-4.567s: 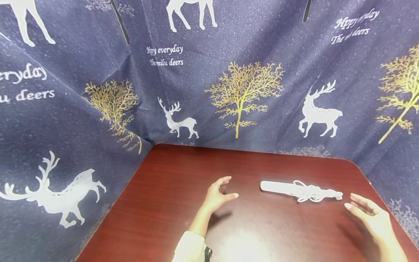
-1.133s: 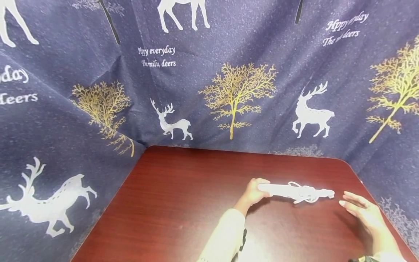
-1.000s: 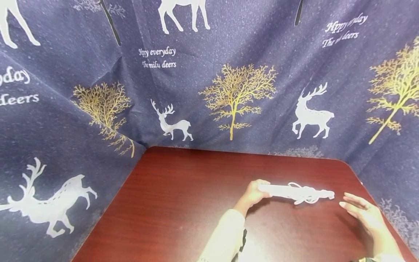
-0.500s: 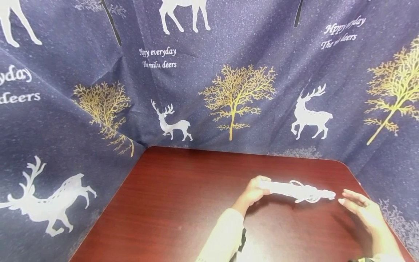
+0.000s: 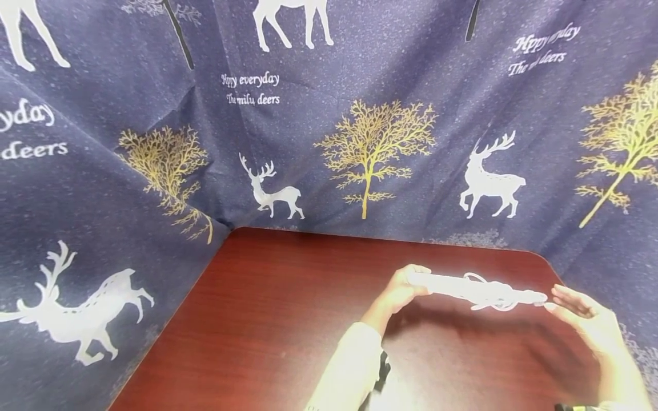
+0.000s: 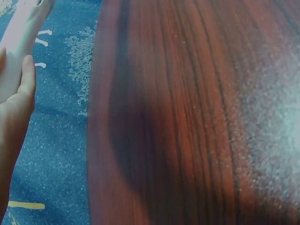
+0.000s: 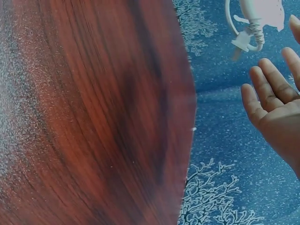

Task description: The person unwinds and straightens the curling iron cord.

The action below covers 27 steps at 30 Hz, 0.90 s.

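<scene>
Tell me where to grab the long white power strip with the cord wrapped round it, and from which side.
Probably by its two ends. The long white power strip is a slim bar, off the red-brown wooden table. The left hand already grips the bare end; bring the right hand in from the right, beyond the bundled white cord.

The dark red wood-grain table [image 5: 288, 319] looks smooth and glossy, catching glare. The long white power strip [image 5: 452, 285] looks like matt plastic. The navy deer-print backdrop [image 5: 360, 74] is creased woven cloth.
</scene>
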Available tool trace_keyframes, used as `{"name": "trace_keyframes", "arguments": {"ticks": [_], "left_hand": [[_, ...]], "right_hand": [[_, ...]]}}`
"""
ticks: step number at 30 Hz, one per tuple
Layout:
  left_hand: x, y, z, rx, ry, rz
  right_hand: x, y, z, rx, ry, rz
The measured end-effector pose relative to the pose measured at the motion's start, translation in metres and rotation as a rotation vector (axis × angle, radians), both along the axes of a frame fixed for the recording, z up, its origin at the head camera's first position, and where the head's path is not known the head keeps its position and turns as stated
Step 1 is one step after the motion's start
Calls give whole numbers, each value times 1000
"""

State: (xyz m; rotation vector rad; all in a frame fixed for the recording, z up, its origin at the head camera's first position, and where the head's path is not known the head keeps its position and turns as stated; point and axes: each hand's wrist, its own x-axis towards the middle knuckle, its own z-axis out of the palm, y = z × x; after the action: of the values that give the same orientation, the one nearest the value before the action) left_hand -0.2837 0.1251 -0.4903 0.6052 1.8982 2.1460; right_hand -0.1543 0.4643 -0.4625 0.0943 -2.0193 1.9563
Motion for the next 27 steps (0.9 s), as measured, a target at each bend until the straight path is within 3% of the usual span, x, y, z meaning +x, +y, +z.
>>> {"name": "trace_keyframes", "arguments": {"ticks": [6,9,12,17,27], "left_hand": [[4,-1,-4,-24,-11,7],[9,-8,-4,-41,6,0],[14,-22,-4,-46,7,-8],[18,-44,-1,-27,-7,-8],[22,-60,0,157,-36,33]], "right_hand": [[6,2,-7,110,-93,-38],[13,-5,-13,97,-100,-80],[22,-19,-20,93,-75,-115],[32,-36,-23,8,14,-68],[30,-59,-9,175,-13,-87]]}}
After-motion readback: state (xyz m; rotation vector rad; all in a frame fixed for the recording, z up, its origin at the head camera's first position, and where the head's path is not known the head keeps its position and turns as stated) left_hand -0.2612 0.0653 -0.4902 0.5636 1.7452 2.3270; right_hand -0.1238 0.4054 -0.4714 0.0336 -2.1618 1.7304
